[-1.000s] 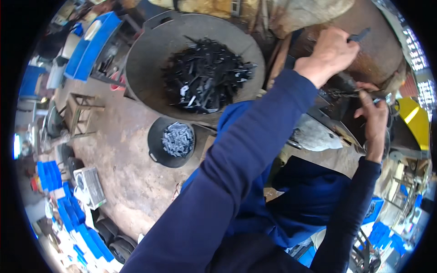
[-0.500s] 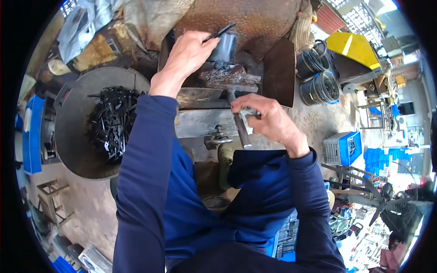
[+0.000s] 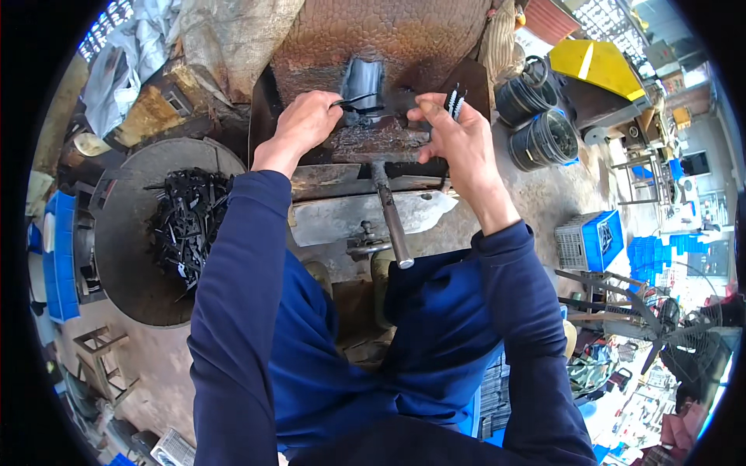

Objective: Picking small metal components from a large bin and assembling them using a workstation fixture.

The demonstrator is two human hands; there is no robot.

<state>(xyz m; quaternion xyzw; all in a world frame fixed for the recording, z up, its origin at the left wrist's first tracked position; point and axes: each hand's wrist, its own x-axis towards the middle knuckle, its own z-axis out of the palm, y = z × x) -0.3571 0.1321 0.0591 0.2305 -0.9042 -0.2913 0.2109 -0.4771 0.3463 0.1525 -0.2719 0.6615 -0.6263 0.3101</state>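
My left hand (image 3: 303,128) pinches a slim dark metal piece (image 3: 357,101), which points right across the foot of a shiny grey band (image 3: 364,78). The band looks like the face of a wheel or belt. Level with it on the right, my right hand (image 3: 460,144) is raised with fingers bent and apart, and nothing shows in its grasp. A black-and-white ribbed wrap (image 3: 454,102) sits at one of its fingers. Below both hands lies a crusted dark rest (image 3: 377,140). From it a round metal bar (image 3: 392,221) slants toward my lap.
A wide dark tub (image 3: 128,256) with many black metal pieces (image 3: 190,213) stands at my left. Rusty sheet metal (image 3: 373,31) rises behind the band. Two dark buckets (image 3: 544,144), a crate (image 3: 579,241) and a black fan (image 3: 664,334) are on the right.
My right hand has left the metal bar and risen beside the band. My left hand has come down slightly, bringing the dark piece lower on the band. The view has shifted a little.
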